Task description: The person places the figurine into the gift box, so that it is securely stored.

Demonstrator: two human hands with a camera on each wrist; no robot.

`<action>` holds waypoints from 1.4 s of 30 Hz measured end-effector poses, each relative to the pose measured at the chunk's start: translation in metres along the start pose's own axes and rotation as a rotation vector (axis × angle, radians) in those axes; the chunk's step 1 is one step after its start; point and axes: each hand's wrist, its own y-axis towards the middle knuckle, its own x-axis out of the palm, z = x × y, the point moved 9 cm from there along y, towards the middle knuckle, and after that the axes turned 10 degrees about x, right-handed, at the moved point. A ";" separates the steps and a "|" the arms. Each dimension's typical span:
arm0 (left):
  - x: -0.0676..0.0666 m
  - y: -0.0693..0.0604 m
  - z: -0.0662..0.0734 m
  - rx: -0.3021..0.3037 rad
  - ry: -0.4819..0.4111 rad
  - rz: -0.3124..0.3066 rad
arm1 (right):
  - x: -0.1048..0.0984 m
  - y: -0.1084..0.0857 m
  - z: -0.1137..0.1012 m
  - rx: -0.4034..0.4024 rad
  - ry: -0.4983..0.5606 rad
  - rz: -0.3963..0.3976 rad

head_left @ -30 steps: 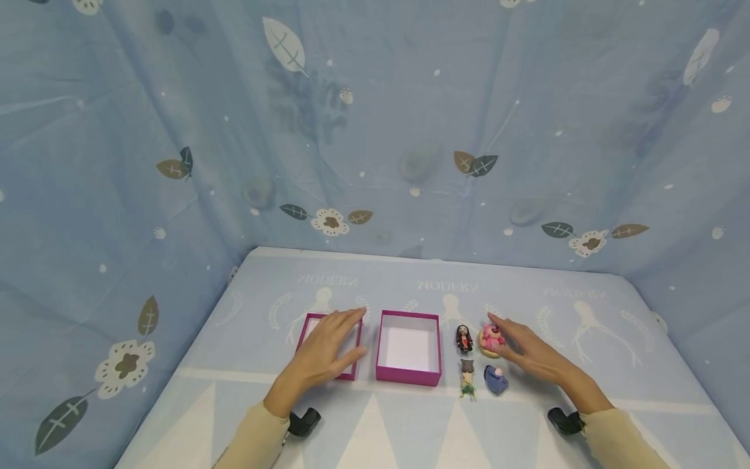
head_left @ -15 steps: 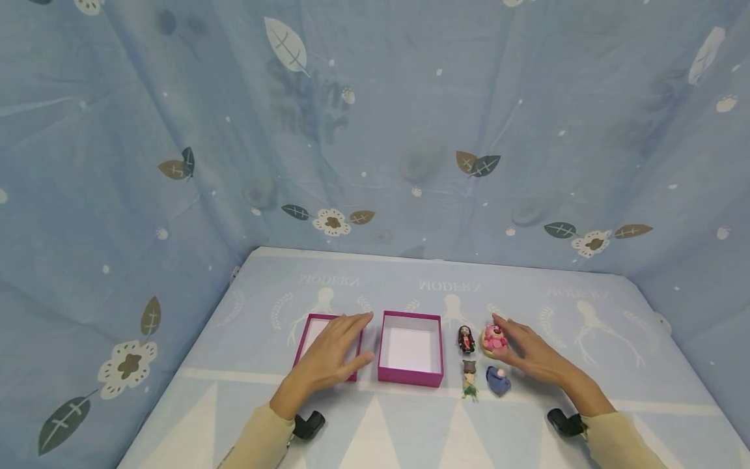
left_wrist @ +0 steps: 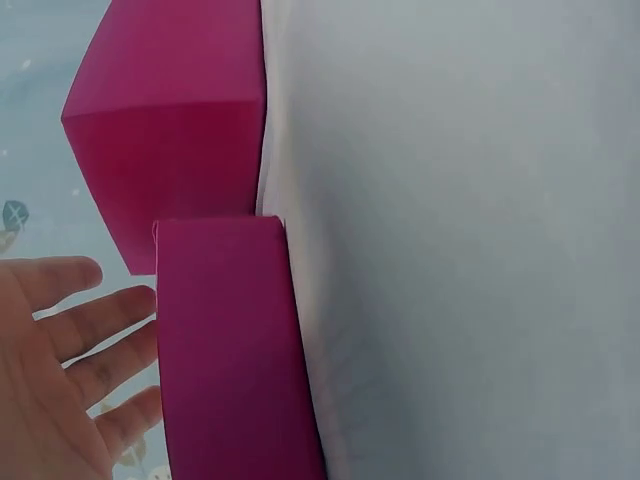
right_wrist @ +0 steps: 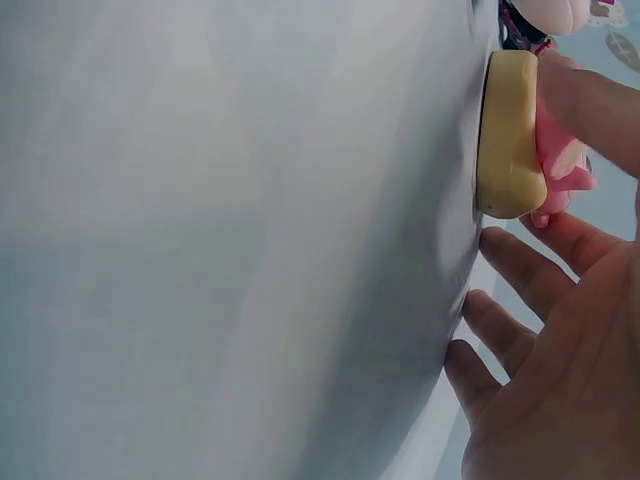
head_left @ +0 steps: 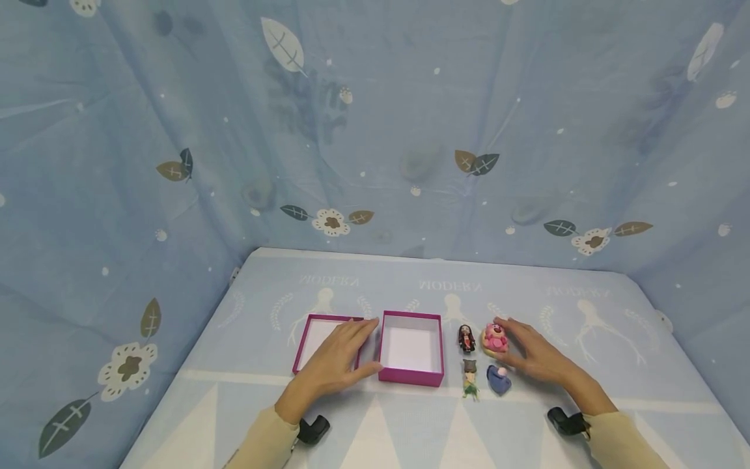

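Note:
My left hand (head_left: pixel 331 359) reaches across a shallow magenta-rimmed box lid (head_left: pixel 316 317), with its fingertips near the left side of a deeper magenta box (head_left: pixel 417 378). Its fingers are loosely spread and hold nothing. The box is open at the top, with a white inside. In the left wrist view the fingertips are beside the lid's magenta side (left_wrist: pixel 225 350). My right hand (head_left: pixel 536 355) has its thumb and index finger on either side of a pink bear figurine (head_left: pixel 495 337) with a yellow base (right_wrist: pixel 510 140), pinching it while it stays on the table.
Left of the bear lie a dark-haired doll figurine (head_left: pixel 465 340) and a green-skirted figurine (head_left: pixel 470 381). A blue figurine (head_left: pixel 499 380) sits just in front of the bear. Patterned blue cloth (head_left: pixel 375 130) hangs behind the table.
My left hand has slid right, from over the lid toward the deeper box. The right hand has barely moved around the pink bear, and the other figurines stay put.

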 end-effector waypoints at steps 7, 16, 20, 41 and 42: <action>0.008 0.001 0.002 -0.009 -0.007 -0.039 | -0.001 0.001 -0.003 -0.038 0.011 0.030; 0.013 0.000 0.004 -0.017 -0.006 -0.078 | -0.001 0.002 -0.001 -0.039 0.016 0.042; 0.014 0.000 0.005 -0.016 -0.001 -0.087 | -0.004 0.002 -0.003 -0.053 0.027 0.068; 0.015 0.002 0.007 0.016 0.038 -0.042 | -0.004 0.005 0.005 -0.008 0.122 0.107; 0.016 0.002 0.006 0.015 0.036 -0.042 | -0.004 0.005 0.005 -0.008 0.128 0.109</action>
